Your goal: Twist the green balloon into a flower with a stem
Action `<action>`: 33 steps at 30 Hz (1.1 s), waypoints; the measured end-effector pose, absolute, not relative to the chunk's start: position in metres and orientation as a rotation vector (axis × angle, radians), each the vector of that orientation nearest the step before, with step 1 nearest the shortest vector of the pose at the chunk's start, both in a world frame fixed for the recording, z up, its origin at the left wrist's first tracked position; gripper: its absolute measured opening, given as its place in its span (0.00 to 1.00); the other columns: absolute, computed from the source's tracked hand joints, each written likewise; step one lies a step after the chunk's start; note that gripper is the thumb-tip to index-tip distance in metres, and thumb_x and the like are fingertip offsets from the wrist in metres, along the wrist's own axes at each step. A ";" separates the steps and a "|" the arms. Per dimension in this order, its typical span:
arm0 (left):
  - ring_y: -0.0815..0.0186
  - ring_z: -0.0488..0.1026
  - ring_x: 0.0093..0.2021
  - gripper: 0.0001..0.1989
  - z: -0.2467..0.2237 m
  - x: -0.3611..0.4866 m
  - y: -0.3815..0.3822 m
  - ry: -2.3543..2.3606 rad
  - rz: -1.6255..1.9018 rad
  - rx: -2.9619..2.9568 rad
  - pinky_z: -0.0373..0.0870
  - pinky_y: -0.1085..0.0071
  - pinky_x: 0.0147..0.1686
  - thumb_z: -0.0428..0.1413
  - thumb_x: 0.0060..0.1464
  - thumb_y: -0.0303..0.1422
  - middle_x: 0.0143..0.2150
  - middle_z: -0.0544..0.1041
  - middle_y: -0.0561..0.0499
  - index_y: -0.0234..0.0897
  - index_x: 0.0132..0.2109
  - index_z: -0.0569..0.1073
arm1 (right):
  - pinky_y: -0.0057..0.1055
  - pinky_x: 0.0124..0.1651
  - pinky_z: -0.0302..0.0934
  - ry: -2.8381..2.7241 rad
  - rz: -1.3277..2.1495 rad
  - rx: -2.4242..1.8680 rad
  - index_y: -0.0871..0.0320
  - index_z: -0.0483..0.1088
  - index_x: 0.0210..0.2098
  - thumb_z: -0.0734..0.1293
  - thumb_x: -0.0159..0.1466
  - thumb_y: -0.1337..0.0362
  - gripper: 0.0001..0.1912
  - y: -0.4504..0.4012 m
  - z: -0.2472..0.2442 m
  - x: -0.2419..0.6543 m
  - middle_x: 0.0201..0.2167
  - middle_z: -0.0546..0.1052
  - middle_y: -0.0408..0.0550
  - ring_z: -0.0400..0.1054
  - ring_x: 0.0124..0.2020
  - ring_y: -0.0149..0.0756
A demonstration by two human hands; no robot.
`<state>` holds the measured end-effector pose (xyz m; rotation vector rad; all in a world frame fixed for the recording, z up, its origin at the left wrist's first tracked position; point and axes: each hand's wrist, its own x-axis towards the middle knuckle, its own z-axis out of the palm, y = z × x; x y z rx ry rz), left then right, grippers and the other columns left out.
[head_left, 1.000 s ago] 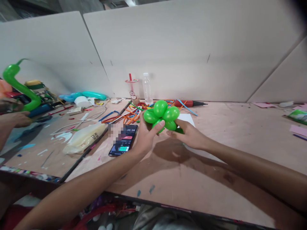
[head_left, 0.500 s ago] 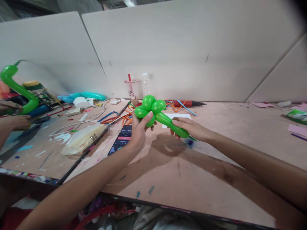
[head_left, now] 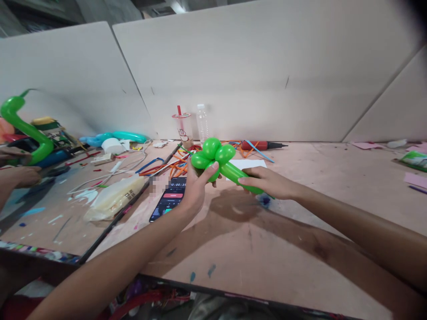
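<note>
A green twisted balloon (head_left: 218, 162), its lobes bunched like a clover, is held above the middle of the worktable (head_left: 300, 249). The person's left hand (head_left: 196, 189) closes around the lobe cluster, thumb pressed across the front; the right hand (head_left: 267, 182) wraps the long stem. A firm pinch at the twist, I'd judge, keeps the lobes from unwinding. A phone (head_left: 170, 200) lies just left; loose balloons (head_left: 173, 164) and a pump (head_left: 262, 145) sit toward the far edge.
</note>
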<state>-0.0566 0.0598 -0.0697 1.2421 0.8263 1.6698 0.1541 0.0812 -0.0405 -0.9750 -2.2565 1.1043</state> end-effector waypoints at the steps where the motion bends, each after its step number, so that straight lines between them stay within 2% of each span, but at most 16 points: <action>1: 0.68 0.74 0.30 0.25 -0.071 -0.055 0.059 0.817 1.665 1.272 0.68 0.74 0.22 0.66 0.51 0.38 0.37 0.72 0.55 0.41 0.49 0.61 | 0.31 0.31 0.58 -2.261 1.098 -0.971 0.58 0.68 0.31 0.64 0.67 0.49 0.18 0.080 -0.039 0.154 0.27 0.72 0.44 0.67 0.28 0.34; 4: 0.67 0.74 0.34 0.28 -0.075 -0.051 0.053 0.805 1.616 1.340 0.72 0.73 0.24 0.67 0.50 0.39 0.41 0.71 0.53 0.41 0.51 0.61 | 0.32 0.35 0.61 -2.243 1.087 -0.939 0.58 0.69 0.37 0.65 0.67 0.51 0.16 0.076 -0.038 0.150 0.31 0.75 0.46 0.69 0.32 0.36; 7: 0.65 0.74 0.39 0.29 -0.080 -0.045 0.046 0.817 1.529 1.342 0.74 0.73 0.28 0.68 0.49 0.41 0.45 0.71 0.51 0.41 0.52 0.62 | 0.34 0.40 0.63 -2.198 1.055 -0.938 0.57 0.71 0.44 0.63 0.68 0.49 0.17 0.072 -0.039 0.148 0.37 0.77 0.47 0.70 0.37 0.39; 11: 0.64 0.73 0.49 0.30 -0.086 -0.042 0.041 0.795 1.552 1.284 0.74 0.71 0.44 0.68 0.50 0.39 0.52 0.73 0.49 0.42 0.55 0.62 | 0.37 0.47 0.62 -2.250 0.915 -0.944 0.54 0.72 0.49 0.61 0.69 0.46 0.20 0.070 -0.040 0.148 0.40 0.77 0.48 0.69 0.44 0.43; 13: 0.64 0.73 0.50 0.30 -0.087 -0.043 0.042 0.790 1.554 1.303 0.73 0.71 0.47 0.68 0.50 0.39 0.52 0.73 0.49 0.43 0.56 0.63 | 0.36 0.45 0.62 -2.268 0.920 -0.943 0.55 0.72 0.47 0.61 0.69 0.46 0.20 0.070 -0.041 0.149 0.38 0.77 0.47 0.70 0.42 0.42; 15: 0.64 0.73 0.49 0.31 -0.088 -0.045 0.044 0.803 1.536 1.368 0.73 0.71 0.45 0.68 0.50 0.40 0.51 0.73 0.50 0.43 0.56 0.63 | 0.34 0.40 0.62 -2.259 1.010 -0.944 0.57 0.72 0.42 0.62 0.68 0.47 0.19 0.070 -0.041 0.150 0.35 0.76 0.47 0.70 0.36 0.39; 19: 0.62 0.72 0.50 0.32 -0.086 -0.046 0.045 0.874 1.574 1.520 0.72 0.69 0.45 0.69 0.49 0.40 0.52 0.71 0.49 0.42 0.56 0.62 | 0.31 0.33 0.59 -2.222 1.088 -0.942 0.57 0.67 0.31 0.62 0.68 0.47 0.20 0.070 -0.043 0.148 0.26 0.71 0.43 0.65 0.28 0.34; 23: 0.62 0.71 0.49 0.29 -0.083 -0.045 0.043 0.941 1.630 1.582 0.72 0.69 0.45 0.66 0.52 0.40 0.54 0.69 0.48 0.43 0.56 0.61 | 0.31 0.31 0.55 -2.163 1.018 -0.955 0.56 0.67 0.32 0.61 0.67 0.46 0.20 0.069 -0.047 0.144 0.26 0.68 0.42 0.60 0.27 0.33; 27: 0.62 0.71 0.50 0.28 -0.082 -0.044 0.041 0.941 1.670 1.645 0.72 0.69 0.44 0.65 0.53 0.40 0.55 0.68 0.47 0.43 0.55 0.62 | 0.31 0.31 0.52 -2.127 0.995 -0.962 0.57 0.66 0.28 0.61 0.67 0.50 0.18 0.068 -0.047 0.145 0.24 0.67 0.42 0.58 0.26 0.33; 30: 0.61 0.70 0.50 0.28 -0.082 -0.044 0.040 0.947 1.682 1.671 0.71 0.68 0.45 0.65 0.53 0.40 0.55 0.68 0.47 0.43 0.56 0.62 | 0.30 0.29 0.50 -2.118 1.013 -0.960 0.56 0.64 0.25 0.62 0.65 0.53 0.17 0.069 -0.045 0.146 0.23 0.65 0.41 0.55 0.25 0.31; 33: 0.60 0.71 0.51 0.30 -0.081 -0.043 0.040 0.957 1.682 1.666 0.72 0.66 0.46 0.66 0.52 0.41 0.55 0.69 0.46 0.43 0.57 0.63 | 0.30 0.29 0.51 -2.093 1.051 -0.961 0.56 0.65 0.27 0.62 0.66 0.52 0.16 0.070 -0.046 0.146 0.22 0.65 0.41 0.56 0.24 0.31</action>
